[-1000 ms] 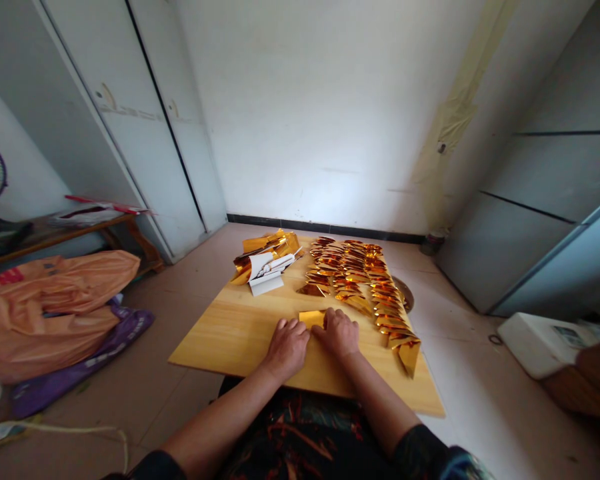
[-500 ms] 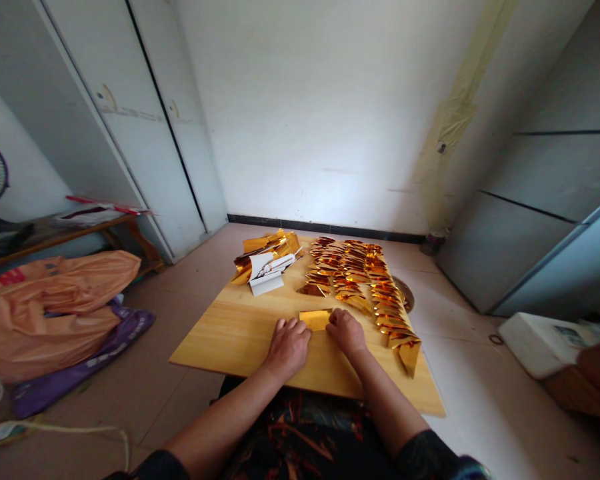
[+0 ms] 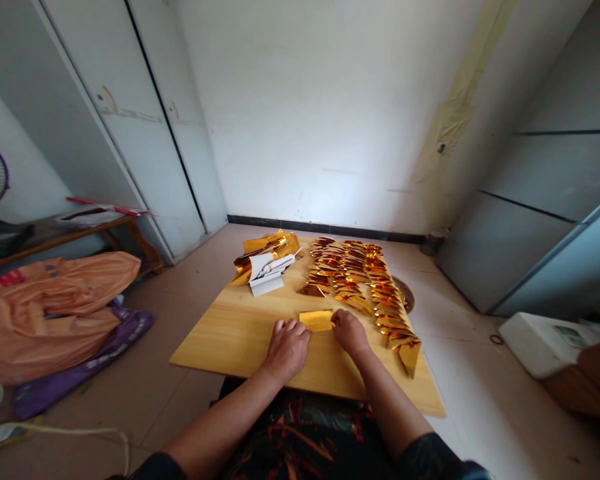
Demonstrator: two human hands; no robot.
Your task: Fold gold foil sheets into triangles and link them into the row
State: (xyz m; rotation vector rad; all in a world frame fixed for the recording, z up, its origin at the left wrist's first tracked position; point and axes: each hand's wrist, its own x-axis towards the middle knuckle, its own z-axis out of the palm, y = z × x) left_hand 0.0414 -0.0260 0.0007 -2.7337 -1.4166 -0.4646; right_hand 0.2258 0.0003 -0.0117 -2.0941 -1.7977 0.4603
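Note:
A folded piece of gold foil paper [image 3: 316, 320] lies on the wooden board [image 3: 225, 333] in front of me. My left hand [image 3: 289, 343] rests at its left end, fingers curled, the fingertips pressed on the paper near its lower corner. At the other end, my right hand [image 3: 349, 331] pinches the paper's right edge between thumb and fingers. Beyond my right hand, several overlapping rows of folded gold foil pieces [image 3: 353, 270] cover the board's right side. Loose gold and white sheets [image 3: 270, 260] are heaped at its far left.
Left of the board, an orange bag [image 3: 55, 307] and a purple bag [image 3: 90, 357] lie on the tiled floor beside a wooden bench [image 3: 145, 243]. A grey cabinet [image 3: 130, 120] stands behind them. On the right are a refrigerator [image 3: 540, 180] and a white box [image 3: 535, 343].
My right hand has shifted slightly to the right along the paper, leaving more of its right end showing. My left hand stays in nearly the same place.

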